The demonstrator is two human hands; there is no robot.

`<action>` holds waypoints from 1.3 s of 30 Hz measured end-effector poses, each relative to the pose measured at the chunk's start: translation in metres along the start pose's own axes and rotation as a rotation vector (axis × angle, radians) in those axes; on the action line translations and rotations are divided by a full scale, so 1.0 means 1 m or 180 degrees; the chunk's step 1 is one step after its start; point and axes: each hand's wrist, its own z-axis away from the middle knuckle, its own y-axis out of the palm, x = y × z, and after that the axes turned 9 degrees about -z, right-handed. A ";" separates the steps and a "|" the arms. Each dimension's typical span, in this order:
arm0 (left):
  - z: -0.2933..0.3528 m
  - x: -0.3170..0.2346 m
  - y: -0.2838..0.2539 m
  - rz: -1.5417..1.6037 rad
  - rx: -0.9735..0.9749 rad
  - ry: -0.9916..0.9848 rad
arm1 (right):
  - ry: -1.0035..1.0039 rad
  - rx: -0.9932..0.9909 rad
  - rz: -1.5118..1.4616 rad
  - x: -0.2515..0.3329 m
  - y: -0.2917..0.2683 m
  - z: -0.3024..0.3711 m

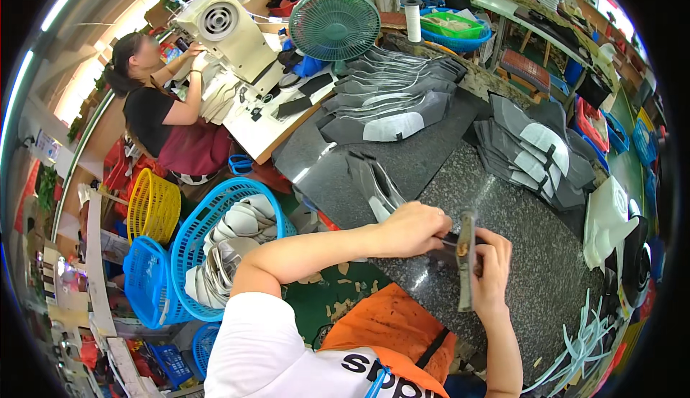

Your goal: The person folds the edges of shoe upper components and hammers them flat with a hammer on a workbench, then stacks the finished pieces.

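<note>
My right hand [491, 274] is closed around a hammer [466, 272], whose long, worn metal head stands over the dark speckled tabletop [525, 254]. Just left of it, my left hand [413, 230] pinches a dark shoe-upper piece [447, 253], largely hidden by my fingers and the hammer. Beyond my left hand lies a small group of folded grey and black upper pieces [377, 182]. A long overlapping row of similar pieces [392, 114] covers the far side of the table. Another fanned stack [535, 150] with light grey patches sits at the far right.
A blue basket [180, 254] of pale pieces stands left of the table, near a yellow basket [154, 204]. A green fan [336, 28] and a thread cone [412, 20] stand beyond. A co-worker [162, 103] sits at a sewing machine [226, 31]. Pale strips [578, 348] lie lower right.
</note>
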 end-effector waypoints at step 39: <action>-0.073 -0.108 0.089 0.0384 0.1152 0.0934 | 0.2296 0.0611 0.0549 0.048 -0.154 0.086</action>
